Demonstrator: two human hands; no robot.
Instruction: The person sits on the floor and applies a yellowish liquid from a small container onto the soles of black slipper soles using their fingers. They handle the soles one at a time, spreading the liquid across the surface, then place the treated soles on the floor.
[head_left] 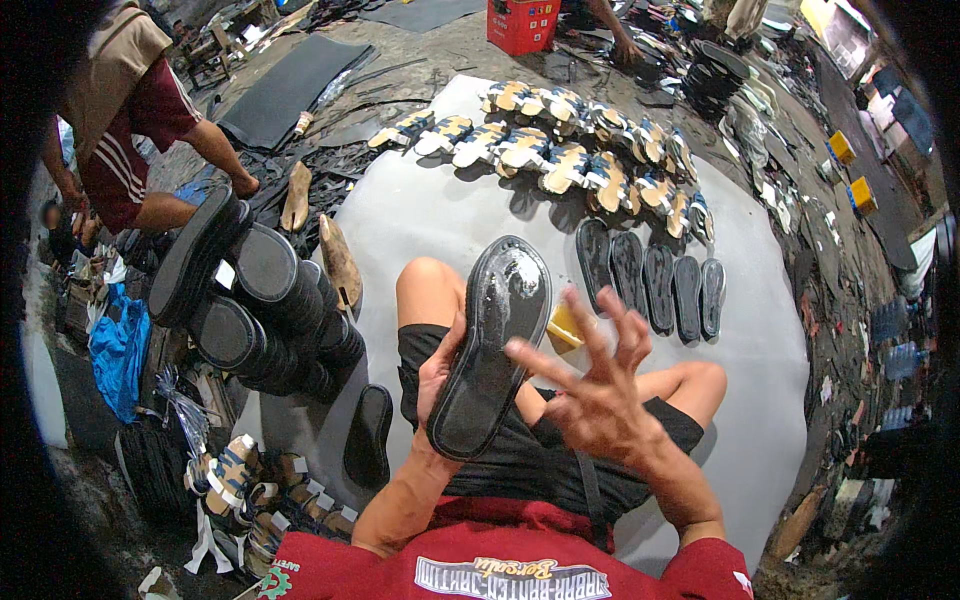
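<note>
My left hand [437, 378] grips a black sandal sole [488, 375] by its left edge, above my lap. A shiny wet patch with whitish smears, like glue, covers the sole's upper end. My right hand [605, 395] has its fingers spread, the index fingertip close to the sole's right edge; whether it touches, I cannot tell. Behind that hand a yellow container [568, 328] is partly hidden. Several glossy dark soles [657, 285] lie in a row beyond my right hand. Past them stand rows of sandal uppers on lasts [522, 148], with tan undersides and white straps.
Stacked black soles [268, 265] rise at my left, beside wooden lasts [340, 262] and a lone sole [369, 436]. A grey sheet [760, 400] lies under everything. Strapped sandals [232, 472] crowd the lower left. Another person [125, 130] is at upper left; a person's hand [627, 50] reaches down near a red box [520, 25].
</note>
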